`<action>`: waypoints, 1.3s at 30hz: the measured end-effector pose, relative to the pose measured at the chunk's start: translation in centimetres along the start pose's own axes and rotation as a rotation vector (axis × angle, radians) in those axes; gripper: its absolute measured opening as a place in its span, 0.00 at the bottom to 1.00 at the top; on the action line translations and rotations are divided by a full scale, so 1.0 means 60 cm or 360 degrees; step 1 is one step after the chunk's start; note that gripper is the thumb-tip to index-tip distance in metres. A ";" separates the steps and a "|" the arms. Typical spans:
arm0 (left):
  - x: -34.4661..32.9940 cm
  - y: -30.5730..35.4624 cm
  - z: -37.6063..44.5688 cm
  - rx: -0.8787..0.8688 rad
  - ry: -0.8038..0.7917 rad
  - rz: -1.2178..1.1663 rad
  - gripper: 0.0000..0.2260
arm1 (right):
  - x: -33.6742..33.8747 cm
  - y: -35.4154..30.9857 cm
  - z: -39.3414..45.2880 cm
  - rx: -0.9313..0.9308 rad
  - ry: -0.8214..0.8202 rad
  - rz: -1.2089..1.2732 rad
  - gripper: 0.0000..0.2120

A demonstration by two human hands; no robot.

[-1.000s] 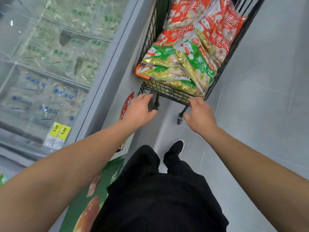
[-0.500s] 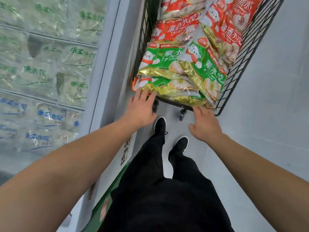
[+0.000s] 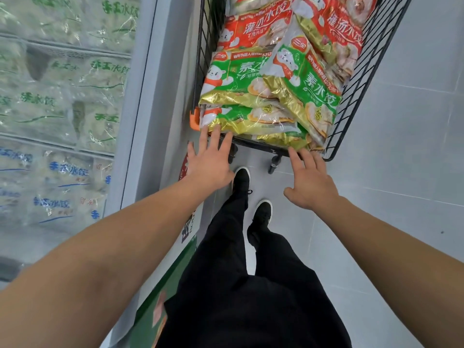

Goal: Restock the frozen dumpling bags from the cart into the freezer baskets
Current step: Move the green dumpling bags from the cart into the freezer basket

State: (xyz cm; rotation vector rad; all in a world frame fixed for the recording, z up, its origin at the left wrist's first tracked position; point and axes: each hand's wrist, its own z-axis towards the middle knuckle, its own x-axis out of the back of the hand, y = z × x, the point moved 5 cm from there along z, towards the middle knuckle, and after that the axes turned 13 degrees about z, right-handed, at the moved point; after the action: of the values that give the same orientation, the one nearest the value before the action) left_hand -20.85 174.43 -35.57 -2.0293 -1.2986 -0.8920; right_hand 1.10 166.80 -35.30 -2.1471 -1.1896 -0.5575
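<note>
- Since the earlier frame, both hands have spread and reached closer to the cart.
- Left hand: fingers straight, tips touching the lowest green dumpling bag, gripping nothing.
- Right hand: fingers spread, at the cart's near edge, holding nothing.
- Dumpling bags lie stacked in the cart, beside the freezer.

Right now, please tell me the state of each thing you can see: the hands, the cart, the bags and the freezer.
Left hand: open, fingers straight, tips at the cart's near edge.
Right hand: open, fingers spread, tips at the cart's near edge.
Cart: loaded, standing beside the freezer.
Green dumpling bags: sealed, stacked at the near end.
Red dumpling bags: sealed, lying further back.
Freezer: glass lid shut, bags inside.
</note>
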 end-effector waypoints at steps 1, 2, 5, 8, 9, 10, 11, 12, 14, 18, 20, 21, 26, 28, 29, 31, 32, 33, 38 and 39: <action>-0.003 0.004 -0.006 0.0022 0.0012 -0.0002 0.44 | -0.003 0.004 -0.004 0.0021 0.0004 0.0005 0.47; -0.008 0.008 -0.011 0.0040 0.0014 -0.0007 0.43 | -0.007 0.007 -0.008 0.0049 0.0011 0.0006 0.46; -0.026 0.015 -0.027 0.0070 0.0027 -0.0010 0.43 | -0.027 0.020 -0.020 0.0120 0.0074 -0.0020 0.43; -0.052 0.029 -0.057 0.0053 0.0052 -0.0012 0.42 | -0.059 0.040 -0.044 0.0102 0.0085 -0.0019 0.42; -0.061 0.034 -0.067 0.0050 0.0050 -0.0019 0.42 | -0.069 0.045 -0.053 0.0092 0.0089 -0.0008 0.41; -0.069 0.035 -0.074 0.0057 0.0038 -0.0032 0.42 | -0.077 0.047 -0.058 0.0085 0.0094 0.0002 0.41; -0.079 0.039 -0.085 0.0064 0.0030 -0.0038 0.42 | -0.086 0.051 -0.068 0.0080 0.0109 0.0008 0.40; -0.089 0.045 -0.099 0.0063 0.0034 -0.0041 0.41 | -0.096 0.057 -0.082 0.0078 0.0126 0.0013 0.39; -0.107 0.053 -0.122 0.0060 0.0051 -0.0059 0.40 | -0.115 0.069 -0.102 0.0067 0.0143 0.0010 0.39; -0.146 0.080 -0.181 0.0040 0.0066 -0.0125 0.36 | -0.162 0.091 -0.152 0.0002 0.0158 0.0007 0.38; -0.163 0.090 -0.209 0.0048 0.0066 -0.0148 0.36 | -0.182 0.098 -0.176 -0.0016 0.0167 -0.0047 0.38; -0.175 0.096 -0.226 0.0027 0.0055 -0.0147 0.36 | -0.196 0.102 -0.194 -0.0038 0.0154 -0.0074 0.38; -0.220 0.106 -0.292 -0.0023 0.0037 -0.0145 0.35 | -0.259 0.123 -0.258 -0.0116 0.0084 -0.0137 0.39; -0.240 0.113 -0.319 -0.0029 0.0019 -0.0157 0.35 | -0.282 0.132 -0.284 -0.0127 0.0054 -0.0146 0.39; -0.251 0.116 -0.333 -0.0033 0.0015 -0.0155 0.35 | -0.295 0.137 -0.297 -0.0137 0.0039 -0.0143 0.40; -0.275 0.121 -0.364 -0.0052 0.0023 -0.0120 0.35 | -0.327 0.148 -0.325 -0.0131 0.0027 -0.0159 0.40; -0.286 0.124 -0.376 -0.0059 0.0031 -0.0100 0.35 | -0.342 0.153 -0.337 -0.0124 0.0030 -0.0172 0.40; -0.299 0.128 -0.392 -0.0057 0.0044 -0.0091 0.35 | -0.360 0.159 -0.350 -0.0119 0.0036 -0.0173 0.40; -0.361 0.146 -0.465 -0.0037 0.0110 -0.0036 0.35 | -0.435 0.190 -0.407 -0.0114 0.0023 -0.0180 0.44; -0.372 0.150 -0.479 -0.0029 0.0121 -0.0024 0.35 | -0.450 0.199 -0.416 -0.0113 0.0004 -0.0197 0.46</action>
State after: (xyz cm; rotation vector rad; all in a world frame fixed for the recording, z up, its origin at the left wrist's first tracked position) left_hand -26.07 137.32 -36.15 -1.9820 -1.2705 -0.9819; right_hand -3.98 128.54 -37.64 -2.1416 -1.3263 -0.6650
